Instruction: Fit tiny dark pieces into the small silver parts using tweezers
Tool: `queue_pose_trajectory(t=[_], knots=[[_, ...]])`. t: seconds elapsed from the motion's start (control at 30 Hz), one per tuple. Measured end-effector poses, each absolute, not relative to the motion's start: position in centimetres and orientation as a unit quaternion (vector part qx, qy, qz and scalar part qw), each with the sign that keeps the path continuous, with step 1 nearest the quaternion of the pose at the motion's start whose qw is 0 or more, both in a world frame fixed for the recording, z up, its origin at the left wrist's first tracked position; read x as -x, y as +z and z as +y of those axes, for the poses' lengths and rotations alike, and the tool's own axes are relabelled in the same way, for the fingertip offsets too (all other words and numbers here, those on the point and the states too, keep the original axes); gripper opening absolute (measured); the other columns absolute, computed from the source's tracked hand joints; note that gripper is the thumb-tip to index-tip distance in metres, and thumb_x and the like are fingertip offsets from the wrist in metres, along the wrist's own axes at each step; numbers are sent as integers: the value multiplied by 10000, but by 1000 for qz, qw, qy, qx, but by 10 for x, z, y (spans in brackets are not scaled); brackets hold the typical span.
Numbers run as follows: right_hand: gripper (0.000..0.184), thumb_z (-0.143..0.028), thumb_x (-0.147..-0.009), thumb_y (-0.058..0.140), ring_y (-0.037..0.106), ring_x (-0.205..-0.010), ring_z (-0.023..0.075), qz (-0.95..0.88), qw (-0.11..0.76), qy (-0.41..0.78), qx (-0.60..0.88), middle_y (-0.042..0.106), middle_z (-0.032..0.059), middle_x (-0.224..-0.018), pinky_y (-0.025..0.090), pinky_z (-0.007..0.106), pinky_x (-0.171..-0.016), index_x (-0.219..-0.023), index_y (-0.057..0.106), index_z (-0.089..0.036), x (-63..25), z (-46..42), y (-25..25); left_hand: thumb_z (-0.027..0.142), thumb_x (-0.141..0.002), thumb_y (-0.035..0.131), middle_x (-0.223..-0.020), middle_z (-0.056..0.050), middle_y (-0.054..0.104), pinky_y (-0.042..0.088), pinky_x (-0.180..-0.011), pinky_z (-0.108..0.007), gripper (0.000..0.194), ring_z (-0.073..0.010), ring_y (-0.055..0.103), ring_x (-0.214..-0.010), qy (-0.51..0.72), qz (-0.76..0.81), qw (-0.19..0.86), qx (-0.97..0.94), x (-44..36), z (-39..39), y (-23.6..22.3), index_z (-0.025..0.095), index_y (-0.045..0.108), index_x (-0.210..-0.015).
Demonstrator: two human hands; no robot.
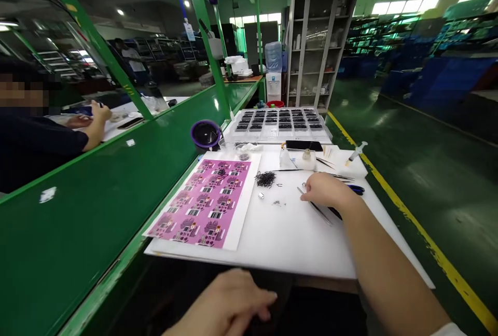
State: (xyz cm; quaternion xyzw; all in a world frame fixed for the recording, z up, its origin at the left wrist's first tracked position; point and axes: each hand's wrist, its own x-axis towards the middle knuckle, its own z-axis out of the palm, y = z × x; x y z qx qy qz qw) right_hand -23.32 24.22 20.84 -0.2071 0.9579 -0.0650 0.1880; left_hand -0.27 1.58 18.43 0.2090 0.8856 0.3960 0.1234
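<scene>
My right hand point(327, 190) is over the right part of the white work surface point(272, 242), fingers pinched on slim silver tweezers point(319, 212). A dark tool lies partly hidden under this hand. My left hand point(233, 299) hangs in front of the near edge, index finger stretched out, holding nothing visible. Left of the right hand are a heap of small black bent pieces point(265, 179), a small shiny metal piece point(261, 196) and some tiny dark bits point(277, 203). A pink printed sheet point(237, 191) with repeated circuit-like patterns lies further left.
Behind stand a clear compartment tray point(272, 133) of black parts, a phone point(303, 145) and a purple-rimmed bowl point(205, 134). A syringe point(356, 153) and blue-handled pliers point(356, 189) lie right. A green partition point(116, 180) borders the left; beyond it a person point(39, 134) works.
</scene>
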Motion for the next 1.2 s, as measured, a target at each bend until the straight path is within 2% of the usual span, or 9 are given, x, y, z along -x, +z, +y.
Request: queue_pose_trajectory(t=[0.1,0.17,0.27,0.47,0.67,0.87,1.0,1.13,1.2], knots=[[282,-397,-913,619,637,-917,184,964,194,-13,184,656,61,-1026,543,387,-813,-1019,638,-137,230,239,207,200,-968,455,-1034,-24,711,506,-879,-299,296,-163,637,-968,289,940,-2,-184,25,2,207,288,650,-1173],[288,-378,-918,615,634,-959,197,966,192,7,174,643,75,-1090,545,399,-829,-1076,627,-137,227,237,206,206,-957,466,-1091,-54,686,507,-903,-328,290,-187,620,-1019,189,964,-39,-181,43,-4,212,242,647,-1180],[297,-369,-922,610,629,-987,205,968,189,26,165,633,82,-1129,543,409,-846,-1111,618,-141,225,236,206,187,-950,445,-1117,-80,659,506,-899,-368,315,-216,603,-1031,68,978,-46,-194,73,-6,213,203,643,-1194],[292,-360,-933,599,639,-955,193,967,193,33,166,641,81,-1110,554,392,-824,-1123,616,-140,228,237,205,83,-899,441,-1056,-92,636,495,-843,-392,336,-245,583,-978,-9,979,-24,-204,130,1,212,180,686,-1107],[309,-358,-936,594,636,-973,198,966,198,18,166,630,89,-1146,555,397,-833,-1160,603,-146,227,227,199,71,-889,453,-1019,-113,605,465,-822,-401,312,-273,562,-989,-51,977,-5,-209,163,6,199,161,672,-1092],[271,-361,-936,590,634,-908,178,969,194,30,149,641,71,-1064,550,368,-793,-1093,617,-141,226,226,202,-32,-793,418,-845,-99,585,458,-764,-383,300,-227,574,-804,-54,975,19,-214,172,17,191,138,663,-754],[192,-324,-926,603,614,-797,145,969,192,35,155,641,39,-924,531,323,-727,-959,632,-137,223,222,202,21,-838,418,-825,-85,585,457,-762,-372,294,-203,574,-763,-41,973,32,-223,172,10,197,142,678,-777],[21,-137,-819,621,601,-714,170,972,170,11,159,636,57,-818,446,288,-602,-808,639,-138,221,215,197,98,-890,435,-870,-66,622,460,-745,-367,282,-214,592,-804,-11,967,45,-250,167,6,211,188,702,-882],[100,-68,-731,600,604,-689,194,975,152,-16,161,645,80,-792,370,282,-548,-757,646,-153,222,216,195,115,-895,450,-850,-58,638,469,-738,-367,263,-216,598,-800,8,962,57,-266,161,8,212,202,697,-866]])
